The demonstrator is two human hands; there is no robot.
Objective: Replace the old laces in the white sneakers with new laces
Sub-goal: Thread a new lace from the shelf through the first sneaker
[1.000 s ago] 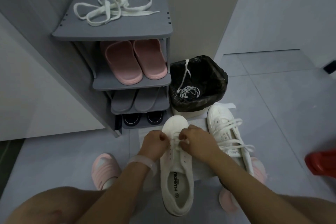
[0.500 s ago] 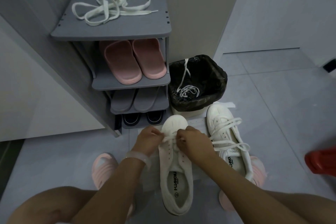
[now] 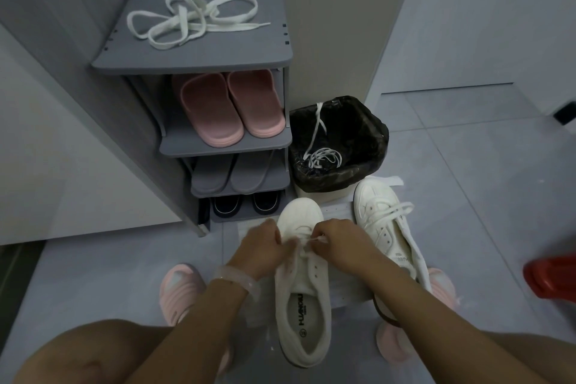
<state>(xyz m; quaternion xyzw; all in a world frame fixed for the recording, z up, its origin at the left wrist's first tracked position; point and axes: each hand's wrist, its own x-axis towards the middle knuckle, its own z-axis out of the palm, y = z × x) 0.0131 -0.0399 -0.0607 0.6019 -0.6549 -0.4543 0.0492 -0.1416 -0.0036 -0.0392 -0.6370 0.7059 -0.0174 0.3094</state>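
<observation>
Hands have shifted toward the sneaker's (image 3: 304, 284) toe. Left hand (image 3: 261, 248) and right hand (image 3: 341, 241) each pinch its lace (image 3: 316, 239). Insole reads "HUANQIU".

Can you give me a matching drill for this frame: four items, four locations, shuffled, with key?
Items:
1. loose white lace
2. pink slippers
3. thin discarded lace
4. laced sneaker

Places:
A. in the black-lined bin
B. on the floor, right of the sneaker being worked on
C. on top of the grey shoe rack
D. on the rack's second shelf

Pairs: 1-C, 2-D, 3-A, 4-B
</observation>
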